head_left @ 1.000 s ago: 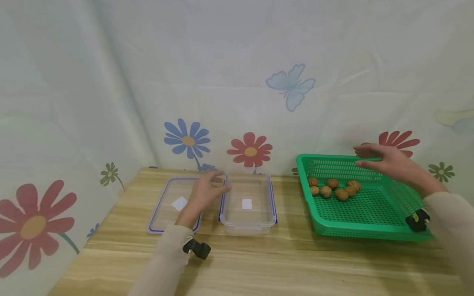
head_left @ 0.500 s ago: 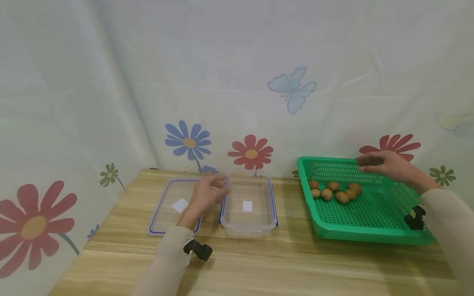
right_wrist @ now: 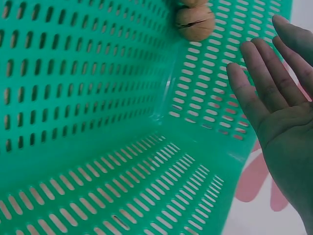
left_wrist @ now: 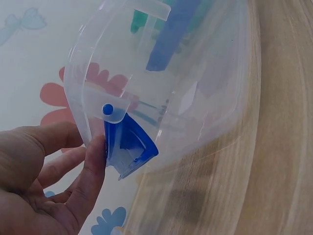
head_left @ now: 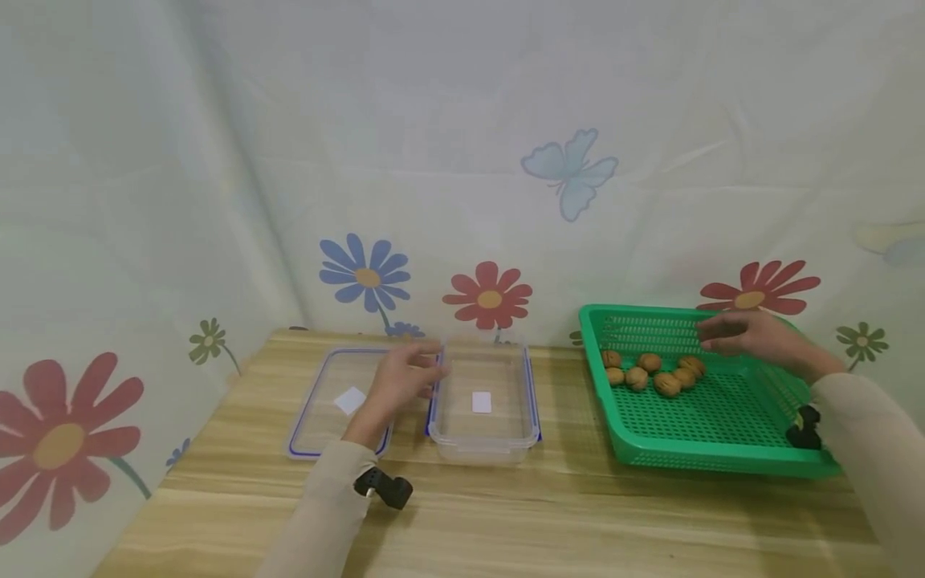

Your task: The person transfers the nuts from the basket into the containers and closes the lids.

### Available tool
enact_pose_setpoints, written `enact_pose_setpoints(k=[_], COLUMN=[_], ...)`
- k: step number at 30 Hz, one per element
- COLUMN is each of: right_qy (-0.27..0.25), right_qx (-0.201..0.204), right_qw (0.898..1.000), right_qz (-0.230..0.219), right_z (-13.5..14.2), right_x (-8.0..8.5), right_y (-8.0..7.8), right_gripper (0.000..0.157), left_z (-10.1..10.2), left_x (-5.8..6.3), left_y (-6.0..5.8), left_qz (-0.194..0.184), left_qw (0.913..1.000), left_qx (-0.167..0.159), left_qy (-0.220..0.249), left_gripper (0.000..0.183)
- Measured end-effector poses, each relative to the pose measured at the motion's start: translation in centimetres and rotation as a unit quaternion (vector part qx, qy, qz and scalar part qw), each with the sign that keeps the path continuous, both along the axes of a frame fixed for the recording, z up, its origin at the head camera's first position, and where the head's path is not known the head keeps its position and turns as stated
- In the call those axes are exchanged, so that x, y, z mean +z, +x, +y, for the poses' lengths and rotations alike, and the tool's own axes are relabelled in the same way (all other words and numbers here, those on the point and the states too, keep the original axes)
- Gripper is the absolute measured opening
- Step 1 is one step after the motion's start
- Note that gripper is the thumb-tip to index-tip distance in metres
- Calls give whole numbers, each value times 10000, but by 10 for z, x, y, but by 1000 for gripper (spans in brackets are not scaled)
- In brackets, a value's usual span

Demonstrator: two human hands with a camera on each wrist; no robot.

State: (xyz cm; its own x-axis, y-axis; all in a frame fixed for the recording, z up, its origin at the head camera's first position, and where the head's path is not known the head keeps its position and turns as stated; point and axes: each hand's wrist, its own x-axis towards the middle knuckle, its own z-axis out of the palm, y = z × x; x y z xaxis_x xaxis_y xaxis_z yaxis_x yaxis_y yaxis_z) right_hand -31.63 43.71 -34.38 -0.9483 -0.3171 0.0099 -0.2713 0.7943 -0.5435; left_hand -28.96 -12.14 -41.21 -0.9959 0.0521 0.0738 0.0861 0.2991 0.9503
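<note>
My left hand [head_left: 403, 377] is at the left rim of a clear plastic food container [head_left: 482, 441]. In the left wrist view its fingers [left_wrist: 93, 164] pinch the rim beside a hanging blue latch [left_wrist: 129, 144]. To the left lies the container's clear lid [head_left: 307, 437], edged in blue. My right hand [head_left: 759, 337] hovers over the back right part of a green plastic basket [head_left: 694, 451], its fingers extended and holding nothing. Several walnuts [head_left: 667, 383] sit at the left inside the basket; one walnut [right_wrist: 195, 23] shows whole in the right wrist view.
All of it rests on a wood-grain table [head_left: 564, 522]. Directly behind hangs a pale curtain [head_left: 405, 144] printed with flowers and a butterfly. White labels mark both the container and the lid.
My right hand has come down a little, from above the basket's back rim towards its inside. The left hand stays at the container's rim, and the walnuts have not moved.
</note>
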Motion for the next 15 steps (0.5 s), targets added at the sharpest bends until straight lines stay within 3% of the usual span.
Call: enact_pose_setpoints(k=[15], right_qy=[36], right_qx=[112], right_qw=[9991], right_qz=[-404], right_z=[-1], right_x=[-24], right_y=[-8], right_gripper=[41], left_z=[-1], left_x=[-2], left_y=[0], left_qz=[-100], left_qw=[9997], left_qx=[-26], left_qy=[217], left_gripper=[46])
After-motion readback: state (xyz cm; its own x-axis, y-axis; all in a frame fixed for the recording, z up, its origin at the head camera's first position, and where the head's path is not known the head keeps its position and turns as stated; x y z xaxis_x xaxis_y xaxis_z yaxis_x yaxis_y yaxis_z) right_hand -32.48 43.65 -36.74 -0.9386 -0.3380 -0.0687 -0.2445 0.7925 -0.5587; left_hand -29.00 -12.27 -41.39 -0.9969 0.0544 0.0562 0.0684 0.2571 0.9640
